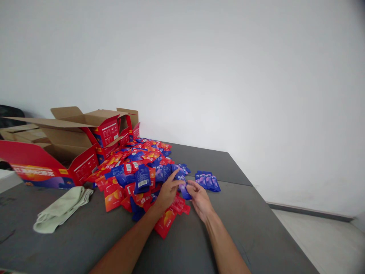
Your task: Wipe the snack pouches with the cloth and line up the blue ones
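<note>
Blue sachet (184,190) sits at centre frame, pinched between both hands at the right edge of the heap of red and blue sachets (139,171). Left hand (168,192) fingers close narrowly on it; right hand (201,198) fingers grip its lower end. Left to right: open red cartons (71,152), green cloth (61,209), heap, small blue stack (207,180), all on the grey desk (256,228).

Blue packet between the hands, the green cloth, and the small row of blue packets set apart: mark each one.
blue packet (185,191), head view, on its lower half between both hands.
green cloth (61,209), head view, on its folded middle.
row of blue packets (207,180), head view, on the middle packet.
</note>
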A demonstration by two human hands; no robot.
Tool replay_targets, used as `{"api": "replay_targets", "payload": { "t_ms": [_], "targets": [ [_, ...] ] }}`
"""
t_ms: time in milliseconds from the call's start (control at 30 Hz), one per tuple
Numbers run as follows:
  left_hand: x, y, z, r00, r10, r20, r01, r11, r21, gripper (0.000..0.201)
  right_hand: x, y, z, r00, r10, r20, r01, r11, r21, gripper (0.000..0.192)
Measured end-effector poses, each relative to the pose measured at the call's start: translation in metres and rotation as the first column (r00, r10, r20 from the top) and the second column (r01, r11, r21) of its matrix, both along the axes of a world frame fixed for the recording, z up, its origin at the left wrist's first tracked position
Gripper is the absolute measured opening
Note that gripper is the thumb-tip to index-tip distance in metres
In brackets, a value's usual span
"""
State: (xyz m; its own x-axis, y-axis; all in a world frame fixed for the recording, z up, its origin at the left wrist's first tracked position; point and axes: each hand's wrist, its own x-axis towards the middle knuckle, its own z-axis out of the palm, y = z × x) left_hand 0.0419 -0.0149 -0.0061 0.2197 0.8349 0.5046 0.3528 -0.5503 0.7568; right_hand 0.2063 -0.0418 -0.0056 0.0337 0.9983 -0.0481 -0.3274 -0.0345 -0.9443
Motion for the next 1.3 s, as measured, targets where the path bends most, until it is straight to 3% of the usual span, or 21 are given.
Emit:
{"api": "replay_targets", "payload": {
  "t_ms": [100,167,233,333,467,567,667,733,833,900,1000,1133,1300],
  "targets": [
    [0.002,0.002,0.002,0.968,0.002,0.251,0.047,0.981,-0.188,0.041,0.000,-0.005,0.008,0.999,0.029,0.016,-0.030,0.997,0.071,0.063],
    [0.005,0.004,0.002,0.883,0.055,0.466,0.095,0.952,-0.292,0.051,-0.001,-0.008,0.011,0.997,0.053,0.053,-0.059,0.992,0.115,0.054],
    [0.007,0.004,0.002,0.793,0.109,0.600,0.148,0.920,-0.363,0.046,-0.003,-0.010,0.012,0.992,0.081,0.098,-0.094,0.986,0.138,0.044],
    [0.006,0.004,0.003,0.815,0.159,0.557,0.090,0.915,-0.393,0.024,-0.008,-0.013,0.011,0.978,0.135,0.162,-0.156,0.979,0.130,0.036],
    [0.001,0.002,0.008,0.897,0.202,0.393,-0.055,0.934,-0.354,0.040,-0.012,-0.015,0.012,0.954,0.118,0.276,-0.160,0.978,0.134,0.034],
    [0.001,-0.002,0.012,0.906,0.207,0.368,-0.068,0.931,-0.358,0.041,-0.013,-0.015,0.012,0.937,0.068,0.342,-0.113,0.987,0.116,0.037],
    [0.005,-0.008,0.015,0.891,0.207,0.404,-0.025,0.912,-0.410,0.040,-0.014,-0.013,0.010,0.955,0.042,0.295,-0.073,0.993,0.095,0.041],
    [0.007,-0.012,0.016,0.872,0.162,0.462,0.093,0.871,-0.482,0.037,-0.013,-0.011,0.009,0.978,0.006,0.207,-0.025,0.996,0.088,0.041],
    [0.008,-0.018,0.017,0.868,0.032,0.496,0.327,0.715,-0.618,0.035,-0.010,-0.008,0.007,0.991,-0.085,0.104,0.079,0.995,0.064,0.041],
    [0.007,-0.020,0.017,0.873,-0.023,0.487,0.384,0.645,-0.660,0.036,-0.008,-0.006,0.007,0.987,-0.132,0.094,0.128,0.991,0.047,0.043],
    [0.005,-0.018,0.016,0.864,0.008,0.504,0.361,0.687,-0.631,0.039,-0.006,-0.008,0.011,0.990,-0.087,0.113,0.088,0.996,-0.008,0.045],
    [0.003,-0.012,0.012,0.844,0.070,0.532,0.297,0.766,-0.570,0.040,-0.007,-0.014,0.015,0.970,0.126,0.208,-0.123,0.992,-0.028,0.042],
    [0.004,-0.010,0.007,0.858,0.045,0.511,0.291,0.779,-0.556,0.039,-0.009,-0.012,0.005,0.960,0.056,0.273,-0.065,0.998,0.025,0.034]
  ]
}}
